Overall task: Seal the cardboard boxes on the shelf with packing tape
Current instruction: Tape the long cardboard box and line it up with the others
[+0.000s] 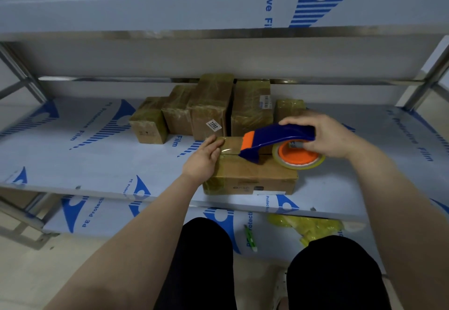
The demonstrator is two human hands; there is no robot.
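Left hand (202, 158) flat, fingers straight, pressing the tape end onto the left edge of the flat brown cardboard box (250, 176) at the front of the film-covered metal shelf (97, 161), probably anchoring it. Right hand (325, 134) wraps the blue-and-orange tape dispenser (279, 139), blade on the seam, likely ready to pull. Taped brown boxes (209, 105) stacked behind.

**Occlusions and unreadables**

Front box (250, 178): top seam partly under tape dispenser (279, 137), left top edge covered by left hand (201, 159). Right hand (332, 137) hides part of tape roll (298, 159). Box-front print too blurred to read (rear box label (265, 102) likewise). Yellow bundle (313, 226) blurred, partly behind shelf edge (328, 213).
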